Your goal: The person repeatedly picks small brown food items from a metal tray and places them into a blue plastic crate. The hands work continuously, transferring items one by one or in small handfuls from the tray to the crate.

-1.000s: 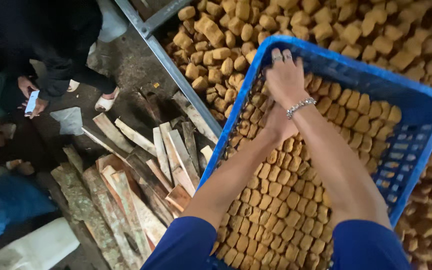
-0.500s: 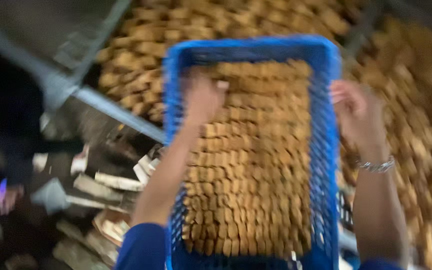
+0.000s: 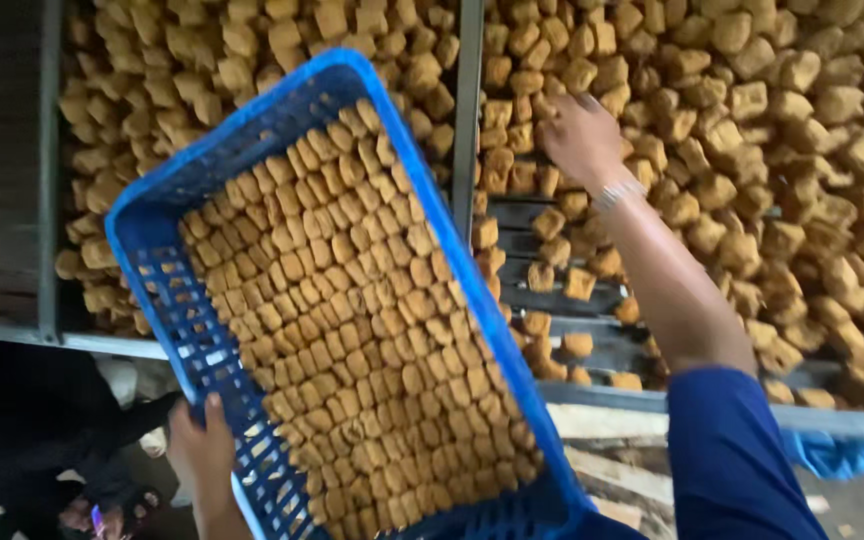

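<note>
From my remote seat I see the left hand (image 3: 202, 450) low at the frame's bottom, fingers curled over and clamped on the near long rim of the blue perforated plastic crate (image 3: 167, 300), thumb on its outer wall. The right hand (image 3: 577, 135) stretches forward on a straight arm in a blue sleeve, a silver bracelet (image 3: 617, 192) at the wrist, fingers bent down onto the loose golden-brown fried cubes (image 3: 752, 120) heaped on the slatted metal rack (image 3: 552, 300) (whether it pinches one I cannot tell). The crate sits tilted over the rack's left bay, packed with tidy rows of the same browned cubes. A grey metal bar (image 3: 467, 150) divides the two bays, just beside the crate's far corner.
</note>
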